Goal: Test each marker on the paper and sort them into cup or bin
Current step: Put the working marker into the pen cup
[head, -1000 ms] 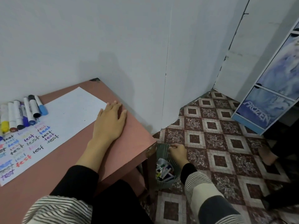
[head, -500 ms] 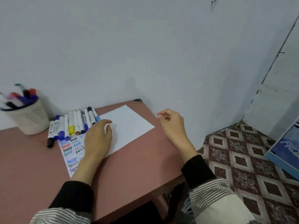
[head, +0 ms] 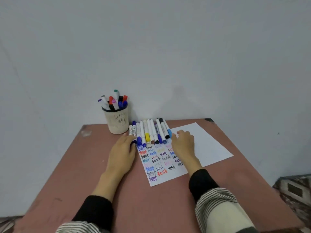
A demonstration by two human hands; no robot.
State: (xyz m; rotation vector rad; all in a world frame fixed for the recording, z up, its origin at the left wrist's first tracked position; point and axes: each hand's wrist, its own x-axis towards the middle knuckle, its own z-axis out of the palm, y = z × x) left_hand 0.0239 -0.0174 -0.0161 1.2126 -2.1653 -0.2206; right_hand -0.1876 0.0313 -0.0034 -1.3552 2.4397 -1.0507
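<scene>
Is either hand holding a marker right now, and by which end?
Neither. The left hand lies flat by the marker row; the right hand rests on the paper, gripping nothing.

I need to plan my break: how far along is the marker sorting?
Partly done. The paper already carries many "test" marks and the cup holds several markers. In hand: the left hand touches the left end of the row of markers; the right hand reaches its right end, neither gripping one. Left: that whole row. The bin is out of view.
</scene>
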